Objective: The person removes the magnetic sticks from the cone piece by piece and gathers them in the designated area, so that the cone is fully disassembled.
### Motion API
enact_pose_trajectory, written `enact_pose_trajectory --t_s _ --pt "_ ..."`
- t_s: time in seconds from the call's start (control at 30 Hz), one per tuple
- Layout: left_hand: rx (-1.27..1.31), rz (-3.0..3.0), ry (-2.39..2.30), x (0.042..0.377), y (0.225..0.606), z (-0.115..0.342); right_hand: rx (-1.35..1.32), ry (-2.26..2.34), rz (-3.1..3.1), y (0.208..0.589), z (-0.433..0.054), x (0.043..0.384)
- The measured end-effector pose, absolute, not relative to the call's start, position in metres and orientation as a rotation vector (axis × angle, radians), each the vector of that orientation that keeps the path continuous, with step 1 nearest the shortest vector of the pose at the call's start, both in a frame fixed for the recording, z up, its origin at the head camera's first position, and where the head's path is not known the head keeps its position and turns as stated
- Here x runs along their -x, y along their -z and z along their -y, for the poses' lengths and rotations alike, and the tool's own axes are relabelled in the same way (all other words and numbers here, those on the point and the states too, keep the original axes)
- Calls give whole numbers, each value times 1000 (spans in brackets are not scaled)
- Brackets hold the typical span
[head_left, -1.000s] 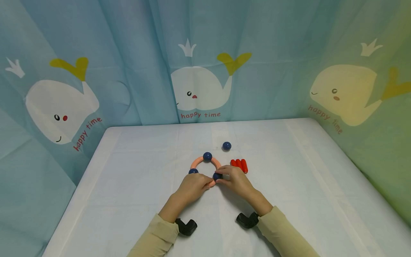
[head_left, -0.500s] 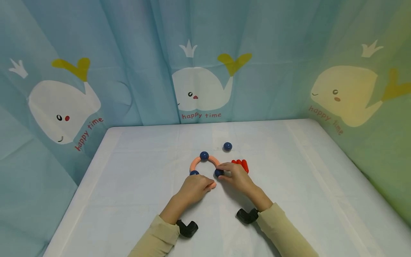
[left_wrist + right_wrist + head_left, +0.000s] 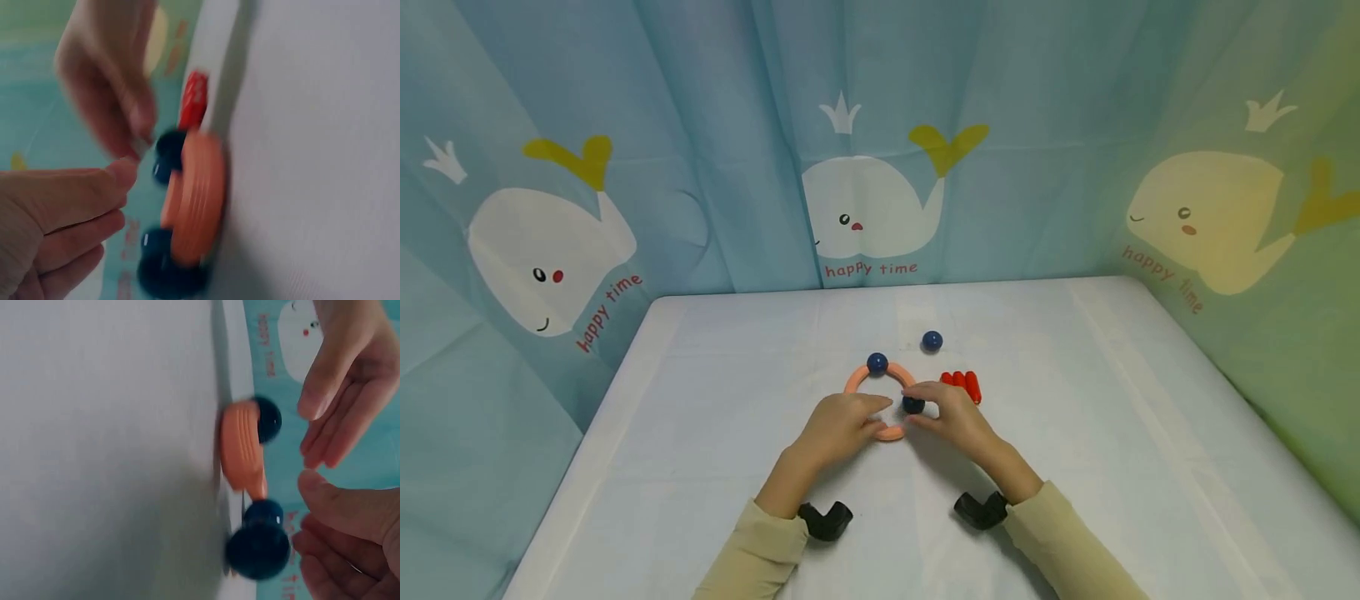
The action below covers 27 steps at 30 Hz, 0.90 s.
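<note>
In the head view, a ring of peach-orange curved rods [image 3: 891, 433] and dark blue balls lies on the white table. One blue ball [image 3: 877, 363] sits at its far side. My left hand [image 3: 841, 427] hovers over the ring's near left part, fingers extended and holding nothing, and hides the left ball. That ball [image 3: 169, 275] shows in the left wrist view. Thumb and fingers of my right hand [image 3: 953, 418] stand spread around the right-hand blue ball [image 3: 913, 405]. The right wrist view shows those fingers apart from the ball [image 3: 259, 550].
Several short red rods [image 3: 962, 385] lie side by side just right of the ring. A loose blue ball [image 3: 932, 341] rests farther back. Blue whale-print curtains [image 3: 730, 167] hang behind and beside the table [image 3: 700, 367].
My left hand has let go of the near orange rod, rising slightly and shifting left with its fingers spread. My right hand, around the right-hand ball earlier, has loosened and stays nearly in place.
</note>
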<state>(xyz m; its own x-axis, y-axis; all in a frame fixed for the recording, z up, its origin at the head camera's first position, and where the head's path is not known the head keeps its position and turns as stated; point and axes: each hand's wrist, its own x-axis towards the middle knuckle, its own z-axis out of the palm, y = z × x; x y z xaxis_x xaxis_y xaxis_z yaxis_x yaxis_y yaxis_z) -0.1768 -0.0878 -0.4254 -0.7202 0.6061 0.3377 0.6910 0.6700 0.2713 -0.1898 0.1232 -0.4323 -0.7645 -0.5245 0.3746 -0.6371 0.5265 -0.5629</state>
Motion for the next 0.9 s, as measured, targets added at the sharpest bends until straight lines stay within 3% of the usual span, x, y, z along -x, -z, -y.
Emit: enact_pose_trajectory --t_s 0.3,0.9 --pt "960 2875 758 187 422 119 -1178 -1068 2713 437 -111 180" --pt "880 2900 687 190 433 115 -1282 -905 2657 449 -110 182"
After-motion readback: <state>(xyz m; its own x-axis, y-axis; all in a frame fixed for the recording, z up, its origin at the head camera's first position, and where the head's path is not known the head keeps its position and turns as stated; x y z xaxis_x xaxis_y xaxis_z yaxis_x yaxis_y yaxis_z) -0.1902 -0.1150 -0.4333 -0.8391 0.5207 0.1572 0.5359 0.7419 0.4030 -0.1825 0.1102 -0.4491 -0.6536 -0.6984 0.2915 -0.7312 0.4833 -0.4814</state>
